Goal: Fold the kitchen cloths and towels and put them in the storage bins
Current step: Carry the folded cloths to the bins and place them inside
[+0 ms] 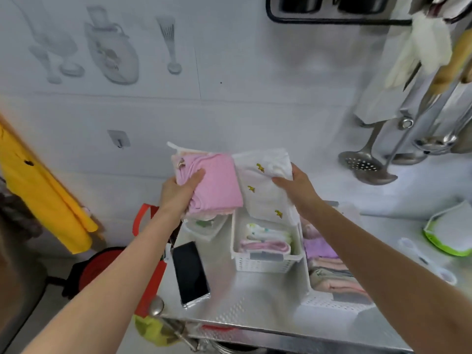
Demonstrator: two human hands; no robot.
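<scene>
My left hand (178, 191) grips a folded pink cloth (217, 185) stacked on paler cloths, held up above the counter. My right hand (297, 186) holds a folded white cloth (263, 190) printed with small yellow animals, side by side with the pink one. Below them stands a white slotted storage bin (263, 264) with folded white and pink cloths inside. A second white bin (332, 305) to its right holds folded purple, pink and beige towels. A small clear bin (204, 227) sits at the left, partly hidden by the pink stack.
A black phone (190, 273) lies on the metal counter (242, 302) near the left edge. Ladles and a slotted spoon (362, 162) hang at the right. A green-rimmed white item (449, 233) lies far right. A red bag (150, 251) and a yellow cloth (40, 190) hang at the left.
</scene>
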